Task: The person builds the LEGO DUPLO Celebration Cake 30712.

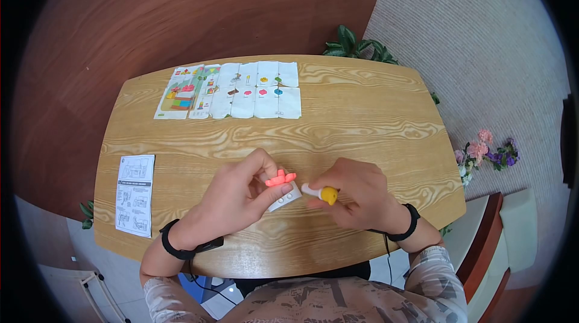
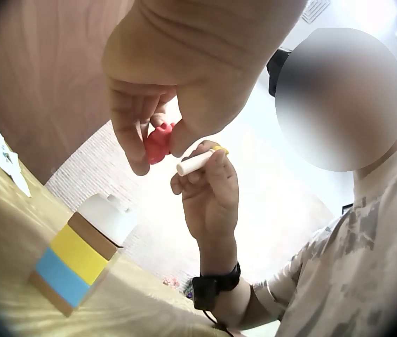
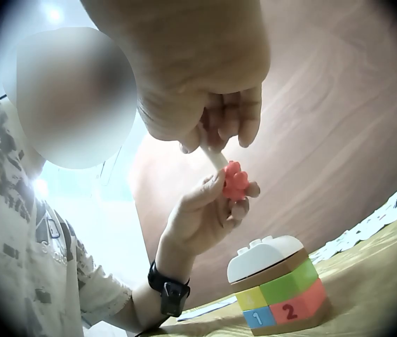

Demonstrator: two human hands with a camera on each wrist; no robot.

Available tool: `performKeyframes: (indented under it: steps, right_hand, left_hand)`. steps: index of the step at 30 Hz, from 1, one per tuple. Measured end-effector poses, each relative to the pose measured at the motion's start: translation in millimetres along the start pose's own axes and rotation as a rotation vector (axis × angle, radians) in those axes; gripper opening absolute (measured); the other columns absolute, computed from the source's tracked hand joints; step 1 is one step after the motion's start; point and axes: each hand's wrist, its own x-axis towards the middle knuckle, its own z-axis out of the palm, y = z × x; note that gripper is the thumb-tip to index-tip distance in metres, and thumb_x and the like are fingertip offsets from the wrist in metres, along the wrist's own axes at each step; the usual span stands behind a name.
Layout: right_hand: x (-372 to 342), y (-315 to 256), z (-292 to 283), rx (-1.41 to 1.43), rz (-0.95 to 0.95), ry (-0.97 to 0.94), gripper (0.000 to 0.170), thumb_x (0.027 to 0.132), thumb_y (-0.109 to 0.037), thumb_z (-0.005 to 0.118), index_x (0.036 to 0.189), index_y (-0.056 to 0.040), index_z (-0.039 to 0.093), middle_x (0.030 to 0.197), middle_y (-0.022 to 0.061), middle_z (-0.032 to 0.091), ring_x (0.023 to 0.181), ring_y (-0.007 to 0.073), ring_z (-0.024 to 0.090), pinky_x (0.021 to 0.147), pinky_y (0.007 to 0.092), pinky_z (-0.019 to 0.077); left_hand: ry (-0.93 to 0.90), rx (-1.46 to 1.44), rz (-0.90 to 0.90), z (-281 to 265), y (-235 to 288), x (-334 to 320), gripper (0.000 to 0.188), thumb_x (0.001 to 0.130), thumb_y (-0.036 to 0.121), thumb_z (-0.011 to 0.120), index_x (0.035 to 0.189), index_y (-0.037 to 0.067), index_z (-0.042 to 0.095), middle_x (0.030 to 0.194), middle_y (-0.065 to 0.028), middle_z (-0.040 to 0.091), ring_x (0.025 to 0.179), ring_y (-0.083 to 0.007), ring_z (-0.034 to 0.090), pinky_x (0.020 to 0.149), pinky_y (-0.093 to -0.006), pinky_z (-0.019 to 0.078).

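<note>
My left hand [image 1: 238, 193] pinches a coral-pink flower-shaped block [image 1: 281, 178] between thumb and fingers. My right hand [image 1: 359, 193] grips a toy candle with a white stem and a yellow tip [image 1: 329, 196]. In the right wrist view, the candle's white stem [image 3: 214, 156] points down toward the flower block [image 3: 236, 181]. Below both hands a stack of toy blocks stands on the table. Its top is a rounded white block with studs [image 3: 265, 257], over brown, yellow and green layers, with a blue "1" block [image 3: 259, 318] and a red "2" block [image 3: 298, 307] beneath.
An unfolded picture sheet [image 1: 241, 91] lies along the far side of the wooden table [image 1: 362, 112]. A black-and-white instruction leaflet [image 1: 134, 196] is at the left. Pink and purple flowers [image 1: 482, 151] stand beyond the right edge, near a chair [image 1: 512, 226].
</note>
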Motion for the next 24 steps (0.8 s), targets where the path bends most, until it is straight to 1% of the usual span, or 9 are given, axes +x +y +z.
performKeyframes:
  steps: [1,3,6,9,12,15,18,21,24]
  right_hand:
    - [-0.4,-0.9,-0.5,0.024,-0.02,-0.001,0.029,0.084,-0.014,0.089,0.107,-0.0071,0.072,0.085,0.0102,0.07,0.071,0.0283,0.068,0.06,0.0379,0.0535]
    - [-4.3,-1.9,4.7,0.01,-0.031,-0.017,0.028,0.087,-0.014,0.088,0.109,-0.0071,0.073,0.087,0.01,0.072,0.072,0.028,0.07,0.062,0.0377,0.0551]
    - [-5.6,-1.6,9.5,-0.002,-0.029,-0.027,0.028,0.089,-0.014,0.086,0.113,-0.0072,0.073,0.089,0.0098,0.074,0.073,0.0276,0.07,0.064,0.0379,0.056]
    - [-6.5,-0.7,10.3,-0.025,-0.031,-0.047,0.027,0.091,-0.014,0.084,0.115,-0.0068,0.073,0.091,0.0101,0.075,0.073,0.0274,0.071,0.065,0.038,0.0566]
    - [-5.7,-1.0,8.7,-0.042,-0.067,-0.044,0.028,0.091,-0.013,0.084,0.116,-0.0059,0.073,0.093,0.0106,0.075,0.075,0.0275,0.072,0.065,0.0377,0.0576]
    - [-5.3,-2.5,7.9,-0.036,-0.097,-0.014,0.029,0.09,-0.011,0.084,0.116,-0.0044,0.073,0.096,0.0112,0.076,0.077,0.0281,0.073,0.066,0.0374,0.059]
    - [-6.4,-2.5,9.4,-0.014,-0.105,0.024,0.028,0.09,-0.009,0.085,0.114,-0.0035,0.072,0.096,0.0122,0.077,0.078,0.0287,0.075,0.066,0.0371,0.0601]
    - [-7.2,-2.0,11.0,0.003,-0.101,0.064,0.026,0.089,-0.008,0.085,0.111,-0.0033,0.071,0.095,0.0129,0.077,0.077,0.0288,0.075,0.066,0.0368,0.0607]
    - [-6.2,-3.2,10.3,-0.008,-0.097,0.077,0.026,0.089,-0.007,0.085,0.11,-0.0036,0.069,0.095,0.0129,0.077,0.076,0.0285,0.076,0.065,0.0363,0.0608]
  left_hand:
    - [0.003,-0.017,0.002,-1.0,0.2,-0.7,0.024,0.101,0.015,0.08,0.108,0.001,0.062,0.084,-0.0092,0.074,0.071,-0.0109,0.072,0.06,-0.0283,0.0553]
    - [0.008,-0.049,0.007,-3.7,4.7,-1.6,0.024,0.102,0.012,0.078,0.115,0.0,0.063,0.089,-0.0094,0.077,0.075,-0.0091,0.073,0.062,-0.0269,0.0562]
    - [0.091,-0.27,-0.023,7.1,15.9,-1.8,0.026,0.102,0.01,0.077,0.122,-0.002,0.066,0.099,-0.0121,0.08,0.08,-0.0096,0.074,0.065,-0.0259,0.0572]
    - [-0.036,-0.038,0.025,-2.2,16.7,-1.9,0.025,0.103,0.009,0.075,0.125,-0.002,0.069,0.107,-0.0131,0.081,0.083,-0.0099,0.074,0.069,-0.0253,0.058]
    - [-0.008,-0.034,0.063,0.0,17.3,-1.4,0.02,0.104,0.01,0.075,0.118,-0.004,0.071,0.102,-0.0125,0.08,0.083,-0.0091,0.073,0.069,-0.025,0.0572]
    - [-0.012,-0.118,0.047,-0.8,8.5,-1.9,0.022,0.103,0.009,0.076,0.118,-0.005,0.068,0.096,-0.0112,0.078,0.081,-0.01,0.073,0.065,-0.0252,0.0549]
    - [-0.048,-0.133,-0.005,0.0,7.0,-4.2,0.024,0.107,0.013,0.071,0.121,-0.004,0.062,0.088,-0.0117,0.074,0.075,-0.0151,0.072,0.062,-0.0295,0.0528]
    - [-0.126,-0.048,-0.034,-0.8,9.1,-4.8,0.025,0.111,0.019,0.063,0.125,0.0,0.057,0.086,-0.0146,0.071,0.072,-0.0249,0.072,0.064,-0.0362,0.053]
    - [-0.169,0.062,-0.048,-4.0,21.6,-4.0,0.029,0.115,0.026,0.055,0.128,0.001,0.055,0.088,-0.0188,0.069,0.077,-0.0368,0.071,0.07,-0.0433,0.0537]
